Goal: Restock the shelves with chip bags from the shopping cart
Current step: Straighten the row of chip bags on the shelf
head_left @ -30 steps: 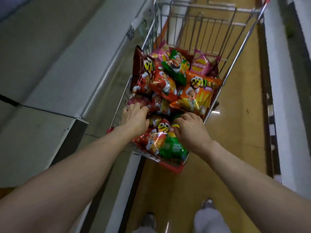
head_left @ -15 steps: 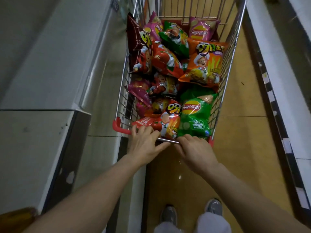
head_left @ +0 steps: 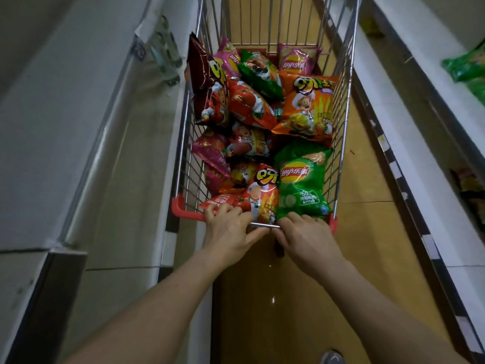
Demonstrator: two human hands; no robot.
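Just ahead, chip bags [head_left: 301,185] heaped, left hand [head_left: 228,232], right hand [head_left: 307,237], both gripping cart handle [head_left: 263,225]

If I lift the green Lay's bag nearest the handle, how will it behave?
The green bag looks puffed, so it is probably light for its size. Its glossy film may slip when gripped. The Lay's label suggests chips, likely fragile if squeezed.
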